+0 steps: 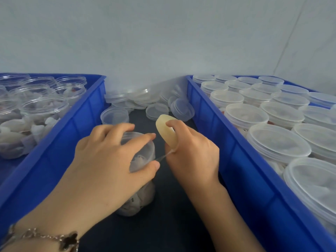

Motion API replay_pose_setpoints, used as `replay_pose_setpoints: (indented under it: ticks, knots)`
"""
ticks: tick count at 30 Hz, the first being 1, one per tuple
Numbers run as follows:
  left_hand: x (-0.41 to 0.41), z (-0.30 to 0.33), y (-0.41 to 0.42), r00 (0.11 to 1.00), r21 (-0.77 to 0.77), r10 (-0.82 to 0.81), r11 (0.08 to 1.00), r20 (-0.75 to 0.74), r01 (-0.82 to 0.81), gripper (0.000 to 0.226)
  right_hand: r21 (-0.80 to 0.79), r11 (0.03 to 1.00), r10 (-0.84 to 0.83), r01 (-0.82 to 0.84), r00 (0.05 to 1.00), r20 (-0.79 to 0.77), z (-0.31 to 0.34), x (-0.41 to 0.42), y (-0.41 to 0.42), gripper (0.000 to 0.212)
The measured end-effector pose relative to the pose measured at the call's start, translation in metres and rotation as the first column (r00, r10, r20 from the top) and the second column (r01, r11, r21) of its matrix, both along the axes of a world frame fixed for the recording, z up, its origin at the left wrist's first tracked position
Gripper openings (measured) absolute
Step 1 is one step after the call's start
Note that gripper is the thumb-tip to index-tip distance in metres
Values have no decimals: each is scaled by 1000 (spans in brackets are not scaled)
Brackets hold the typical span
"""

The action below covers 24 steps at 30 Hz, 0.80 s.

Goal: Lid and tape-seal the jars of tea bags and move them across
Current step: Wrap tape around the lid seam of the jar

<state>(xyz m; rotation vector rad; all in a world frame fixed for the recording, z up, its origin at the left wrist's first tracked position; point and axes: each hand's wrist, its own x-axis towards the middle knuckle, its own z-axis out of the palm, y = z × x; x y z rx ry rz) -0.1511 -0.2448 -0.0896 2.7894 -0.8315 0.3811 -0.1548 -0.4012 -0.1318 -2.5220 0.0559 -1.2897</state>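
A clear lidded jar of tea bags [141, 159] stands on the dark table between two blue crates. My left hand [109, 160] grips it from above, fingers over the lid and thumb against its side. My right hand [192, 155] holds a yellowish roll of clear tape [166, 130], a finger through its core. A thin strand of tape [161, 157] stretches from the roll to the jar's rim near my left thumb.
The left blue crate [60, 142] holds several open jars of tea bags. The right blue crate [236, 148] holds several lidded jars. Loose clear lids [156, 108] lie piled at the back of the dark table [174, 206], against the white wall.
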Motion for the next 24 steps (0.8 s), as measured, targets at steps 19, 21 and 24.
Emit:
replay_pose_setpoints:
  ticks: [19, 21, 24]
  knots:
    - [1, -10, -9, 989, -139, -7, 990, 150, 28, 37, 153, 973, 222, -176, 897, -382, 0, -3, 4, 90]
    - [3, -8, -5, 997, -229, -7, 973, 83, 26, 30, 152, 968, 245, -200, 883, -401, 0, -3, 7, 90]
    - [15, -5, 5, 994, -432, 29, 899, -106, -73, 41, 160, 953, 302, -258, 854, -424, -1, -5, 10, 84]
